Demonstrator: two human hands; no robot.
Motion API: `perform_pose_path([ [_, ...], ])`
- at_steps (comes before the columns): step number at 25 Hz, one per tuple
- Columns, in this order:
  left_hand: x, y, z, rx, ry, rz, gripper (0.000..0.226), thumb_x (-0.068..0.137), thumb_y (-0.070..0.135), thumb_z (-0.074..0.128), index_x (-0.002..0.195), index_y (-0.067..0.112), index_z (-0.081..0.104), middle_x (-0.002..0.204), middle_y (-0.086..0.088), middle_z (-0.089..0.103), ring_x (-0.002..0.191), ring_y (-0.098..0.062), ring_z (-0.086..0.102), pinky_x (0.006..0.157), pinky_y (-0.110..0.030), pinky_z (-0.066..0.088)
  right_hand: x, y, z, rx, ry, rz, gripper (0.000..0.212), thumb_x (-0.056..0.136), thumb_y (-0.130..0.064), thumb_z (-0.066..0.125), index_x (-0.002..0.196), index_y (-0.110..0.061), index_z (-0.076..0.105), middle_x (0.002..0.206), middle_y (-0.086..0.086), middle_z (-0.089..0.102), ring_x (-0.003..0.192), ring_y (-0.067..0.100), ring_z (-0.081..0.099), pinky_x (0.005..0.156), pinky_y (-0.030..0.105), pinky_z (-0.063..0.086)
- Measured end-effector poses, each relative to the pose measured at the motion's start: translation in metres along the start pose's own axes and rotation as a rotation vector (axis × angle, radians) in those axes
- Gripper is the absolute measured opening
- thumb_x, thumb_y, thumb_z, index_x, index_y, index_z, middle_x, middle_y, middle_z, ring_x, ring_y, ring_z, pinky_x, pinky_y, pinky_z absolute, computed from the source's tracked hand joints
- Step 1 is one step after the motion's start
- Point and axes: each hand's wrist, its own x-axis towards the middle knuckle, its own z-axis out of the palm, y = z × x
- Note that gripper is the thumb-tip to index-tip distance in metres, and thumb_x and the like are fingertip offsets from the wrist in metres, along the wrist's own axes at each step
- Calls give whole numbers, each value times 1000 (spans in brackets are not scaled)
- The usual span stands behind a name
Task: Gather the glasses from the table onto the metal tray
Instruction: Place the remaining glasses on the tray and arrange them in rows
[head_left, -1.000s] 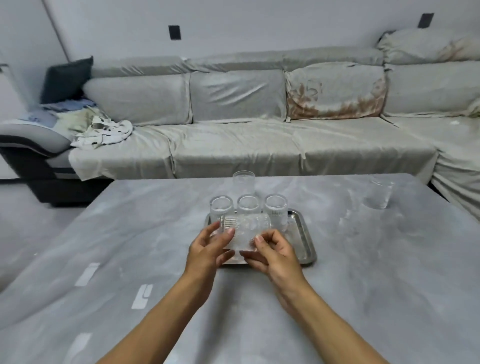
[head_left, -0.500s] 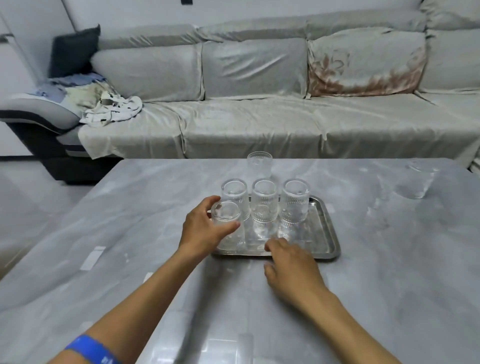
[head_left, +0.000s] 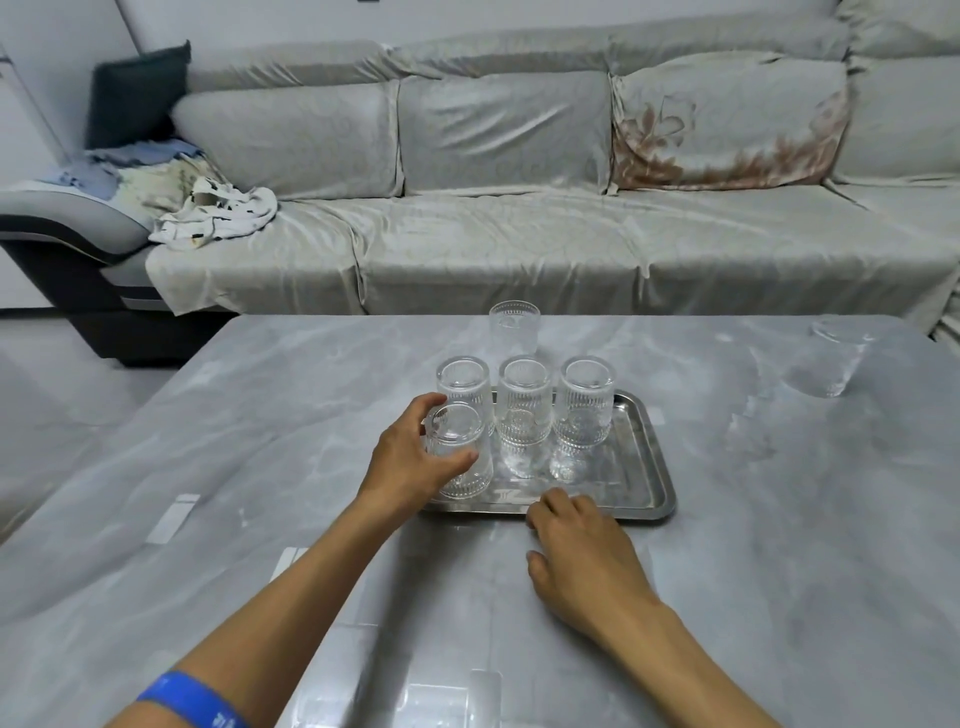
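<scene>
1. Right hand (head_left: 582, 558): lay palm-down on the grey marbled worktop (head_left: 779, 571), fingers loosely spread and grasping nothing, its fingertips (head_left: 553, 501) touching the near rim of the metal tray (head_left: 652, 470).
2. Left hand (head_left: 410, 462): wrapped around the near-left ribbed glass (head_left: 460, 460), thumb across the front and fingers behind. This glass stood upright at the tray's near-left corner; whether its base was fully seated could not be told. A blue wristband (head_left: 192, 699) showed on the left forearm.
3. Row of three ribbed glasses (head_left: 524, 408): stood upright on the tray just behind the held glass, close together, the left one nearly touching it.
4. Tall ribbed glass (head_left: 514, 327): stood on the worktop just beyond the tray's far edge, not yet gathered.
5. Far-right glass (head_left: 834, 358): stood well apart near the worktop's far right corner, also not yet gathered.
6. Sofa (head_left: 519, 234): beyond the worktop, with crumpled clothes (head_left: 213, 215) at its left end.
7. Risk, as judged: the left hand's fingers sat between tightly packed glasses, so a careless withdrawal could knock the row; the smooth tray could slide if the right hand did not steady it.
</scene>
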Motion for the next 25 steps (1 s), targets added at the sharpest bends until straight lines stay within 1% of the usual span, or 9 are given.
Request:
perform_pose_path([
  [2,-4,-3,-3,5,-20,65,64,77,38,74,134,31,44,129,15,50,117,-8,46,96,-28,38,1,2,-1,59,30,-11,33,90,-29,46,120,-18,52,126,1,51,114,26,47,88,36,43],
  [4,-5,-7,-6,-93,36,64,47,88,38,63,133,34,47,131,17,48,121,-5,44,98,-28,36,7,5,-10,233,153,-6,30,88,-29,50,117,-21,54,122,-3,58,110,23,53,85,33,43],
  [7,3,-12,-11,-336,143,-59,28,95,33,54,122,32,59,129,10,58,121,-11,51,95,-27,40,37,16,-39,437,409,38,28,86,-28,58,113,-23,59,119,-7,63,105,18,59,80,30,45],
  [10,21,-22,-17,-563,132,-249,26,97,38,46,115,29,63,126,3,63,118,-16,57,95,-33,42,99,32,-69,440,528,79,34,84,-27,59,118,-22,56,124,-1,63,106,22,60,83,36,49],
  [13,30,-43,-21,-585,83,-399,43,96,52,37,121,27,61,126,3,62,115,-18,58,98,-40,42,173,40,-90,278,434,162,46,83,-25,57,128,-17,49,135,6,55,117,30,54,91,41,47],
  [16,32,-58,-17,-492,73,-410,48,94,55,37,125,27,59,130,4,61,117,-16,56,106,-43,39,233,39,-90,201,245,230,56,81,-24,59,134,-17,44,141,6,49,123,31,50,93,45,47],
  [20,40,-59,-18,-464,61,-344,39,94,53,40,119,33,62,129,9,61,122,-12,53,109,-43,37,268,35,-76,-32,5,190,19,85,-14,52,99,-15,64,110,10,68,92,31,62,71,35,47],
  [22,40,-58,-19,-449,85,-321,40,94,51,43,123,30,60,130,9,60,121,-12,53,106,-39,39,268,37,-72,-52,57,122,15,86,-11,50,88,-13,65,99,12,70,85,33,63,65,35,45],
  [25,41,-49,-26,-364,112,-280,38,93,45,51,126,28,58,124,11,59,113,-9,54,93,-28,38,252,40,-96,-114,205,8,15,88,-13,50,79,-12,62,85,11,68,79,34,63,59,35,43],
])
